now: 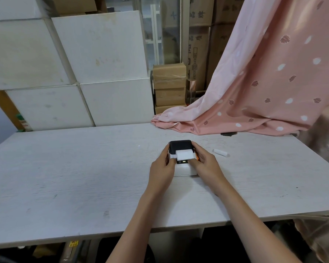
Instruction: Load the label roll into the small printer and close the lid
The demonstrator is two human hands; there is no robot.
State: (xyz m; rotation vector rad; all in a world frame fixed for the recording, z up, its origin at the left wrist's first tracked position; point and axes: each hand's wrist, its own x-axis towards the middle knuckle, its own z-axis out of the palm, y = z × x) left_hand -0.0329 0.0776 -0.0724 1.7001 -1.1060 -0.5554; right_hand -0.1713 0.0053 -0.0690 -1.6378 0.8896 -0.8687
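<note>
The small printer (184,170) sits on the white table (84,168), a white body with a black lid (179,146) on its far half. The lid looks down. A white label strip (185,155) sticks out of the slot over the front panel, where a small light glows. My left hand (162,167) grips the printer's left side. My right hand (205,161) grips its right side, fingers up at the lid's edge. The roll itself is hidden inside.
A small white paper tube (221,152) lies on the table just right of the printer. A pink patterned cloth (254,82) drapes onto the far right of the table. White boxes (95,73) and cardboard cartons (169,86) stand behind the table.
</note>
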